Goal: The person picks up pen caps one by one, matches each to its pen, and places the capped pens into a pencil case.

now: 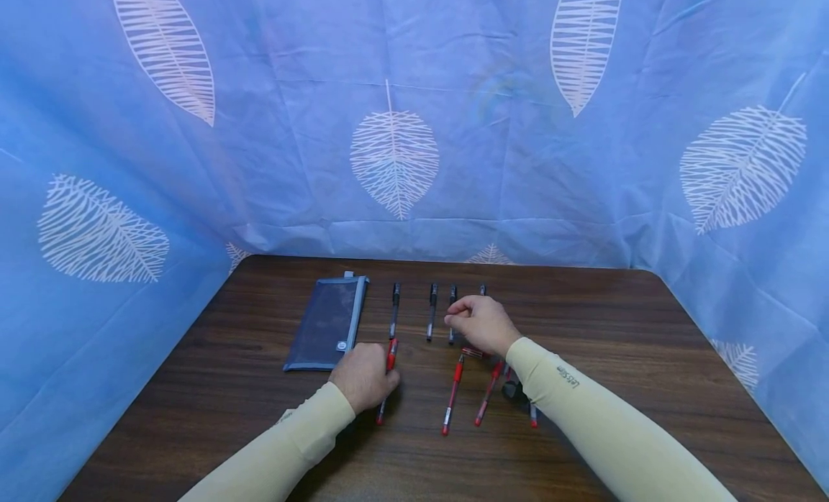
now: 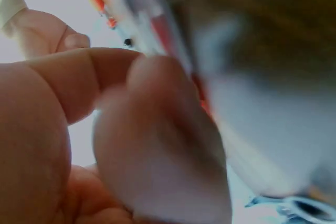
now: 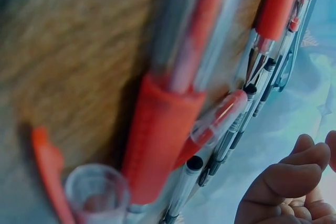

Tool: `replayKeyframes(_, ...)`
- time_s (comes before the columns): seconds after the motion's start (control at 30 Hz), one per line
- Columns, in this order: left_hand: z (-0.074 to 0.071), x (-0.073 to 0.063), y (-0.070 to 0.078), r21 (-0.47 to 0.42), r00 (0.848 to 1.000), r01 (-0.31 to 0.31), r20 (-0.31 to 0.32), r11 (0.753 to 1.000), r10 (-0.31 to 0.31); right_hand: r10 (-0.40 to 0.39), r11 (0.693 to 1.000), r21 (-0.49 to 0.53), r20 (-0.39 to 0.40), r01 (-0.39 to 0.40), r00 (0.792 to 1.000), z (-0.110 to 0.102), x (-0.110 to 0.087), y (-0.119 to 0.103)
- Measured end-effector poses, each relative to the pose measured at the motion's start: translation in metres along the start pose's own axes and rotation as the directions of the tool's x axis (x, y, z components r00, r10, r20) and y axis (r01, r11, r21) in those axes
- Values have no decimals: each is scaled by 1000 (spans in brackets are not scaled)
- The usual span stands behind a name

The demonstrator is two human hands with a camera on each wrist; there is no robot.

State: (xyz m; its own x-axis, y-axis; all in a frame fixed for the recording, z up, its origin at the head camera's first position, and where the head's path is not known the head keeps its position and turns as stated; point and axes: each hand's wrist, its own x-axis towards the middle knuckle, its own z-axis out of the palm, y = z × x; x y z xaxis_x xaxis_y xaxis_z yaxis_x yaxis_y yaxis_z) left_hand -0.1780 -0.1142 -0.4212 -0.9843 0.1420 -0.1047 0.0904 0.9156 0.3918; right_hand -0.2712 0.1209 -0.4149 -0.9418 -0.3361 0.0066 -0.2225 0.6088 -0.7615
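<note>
My left hand [image 1: 363,376] is low over the table beside the pouch, its thumb and finger pinching a red pen [image 1: 391,354] that lies lengthwise under it. In the left wrist view the pinch is blurred. Over the row of black pens, my right hand [image 1: 482,323] is raised with loosely bent fingers, and nothing shows between them. Two black pens [image 1: 432,308] [image 1: 452,293] lie just left of it, and another black pen [image 1: 482,290] is partly hidden behind it. Below the right hand are a red pen [image 1: 453,394], a second red pen [image 1: 487,398] and a small red cap [image 1: 472,352].
A blue-edged dark zip pouch [image 1: 320,326] lies at the left. One black pen [image 1: 396,300] lies beyond the left hand's red pen. Partly under the right forearm are a dark round object [image 1: 512,389] and another red-tipped pen [image 1: 534,418]. Blue leaf-print cloth [image 1: 291,164] hangs behind the table.
</note>
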Motion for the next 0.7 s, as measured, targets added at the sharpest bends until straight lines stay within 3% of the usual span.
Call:
replayKeyframes(0.2,-3,1,19,-52,998,-34,-54,998,31,16,1000,-22,-13,-16,1000,-2,-1,2)
replayKeyframes(0.4,5,2,40,-104,994,-108,1,989,109,24,999,-37,-26,-25,999,-4,-1,4)
replayKeyframes(0.7,19,8,63,-75,981,-181,50,981,185,24,997,-71,-47,-27,999,-6,-2,7)
